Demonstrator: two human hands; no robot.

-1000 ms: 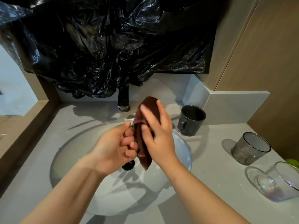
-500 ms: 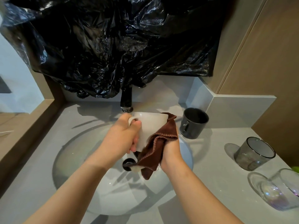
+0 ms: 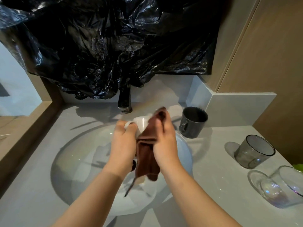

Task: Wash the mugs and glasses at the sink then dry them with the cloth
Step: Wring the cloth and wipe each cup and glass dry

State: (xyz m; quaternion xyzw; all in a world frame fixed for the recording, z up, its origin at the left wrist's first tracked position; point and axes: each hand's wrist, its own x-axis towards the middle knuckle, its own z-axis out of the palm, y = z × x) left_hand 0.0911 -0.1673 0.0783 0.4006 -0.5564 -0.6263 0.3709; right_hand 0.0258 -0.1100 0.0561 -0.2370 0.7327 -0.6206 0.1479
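Over the white sink basin [image 3: 73, 161] my left hand [image 3: 123, 141] grips a white mug [image 3: 140, 123] by its handle. My right hand [image 3: 164, 141] presses a brown cloth [image 3: 147, 158] against the mug's right side; the cloth hangs down between my wrists and hides most of the mug. A dark grey mug [image 3: 192, 122] stands on the counter to the right of the basin. Further right stand a smoky glass [image 3: 254, 151] and a clear glass [image 3: 282, 187], both upright.
A black tap [image 3: 124, 102] rises behind the basin under a crumpled black plastic sheet [image 3: 106, 46]. The grey counter [image 3: 213, 185] ends at a wooden wall on the right and a wooden ledge on the left. Something green [image 3: 298, 167] shows at the right edge.
The cloth has shifted from under the mug to over its right side, with my right hand now on top of it. The left hand keeps hold of the mug's handle.
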